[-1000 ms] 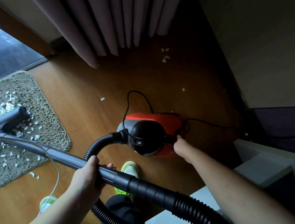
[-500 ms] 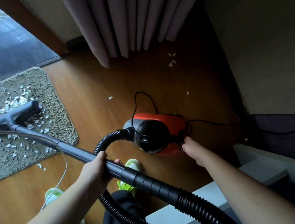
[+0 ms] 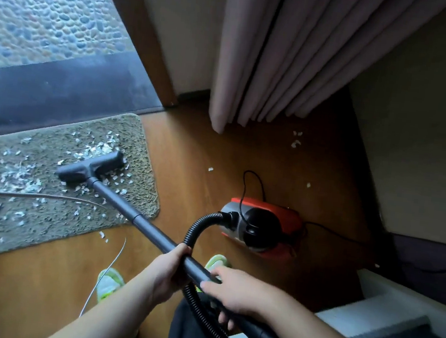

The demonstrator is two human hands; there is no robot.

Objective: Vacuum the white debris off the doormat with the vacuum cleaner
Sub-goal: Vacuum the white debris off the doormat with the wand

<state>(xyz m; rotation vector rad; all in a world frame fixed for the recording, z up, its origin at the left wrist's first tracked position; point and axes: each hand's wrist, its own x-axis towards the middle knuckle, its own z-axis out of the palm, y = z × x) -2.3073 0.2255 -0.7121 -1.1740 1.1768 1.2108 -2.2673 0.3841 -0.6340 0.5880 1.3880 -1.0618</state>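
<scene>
The doormat (image 3: pixel 53 190) is lying at nine o'clock on the wooden floor (image 3: pixel 194 165), against the door sill, and white debris (image 3: pixel 19 174) is covering most of it. The vacuum head (image 3: pixel 91 166) is resting on the mat's far right part, with flakes touching it on both sides. The wand (image 3: pixel 137 217) is running back toward six o'clock, where the left hand (image 3: pixel 168 270) is clamping round it. The right hand (image 3: pixel 232 292) is lying over the wand just behind, fingers (image 3: pixel 215 276) loosely curled; whether it is gripping fully I cannot tell. The red vacuum cleaner (image 3: pixel 261 227) is sitting at three o'clock, hose (image 3: pixel 194 230) looping back to the hands.

Recommendation: keep the head flat, work in slow overlapping strokes from the right edge toward nine o'clock, and mind the thin cord (image 3: pixel 30 195) crossing the mat. A fast pull is likely to ruck the mat.
</scene>
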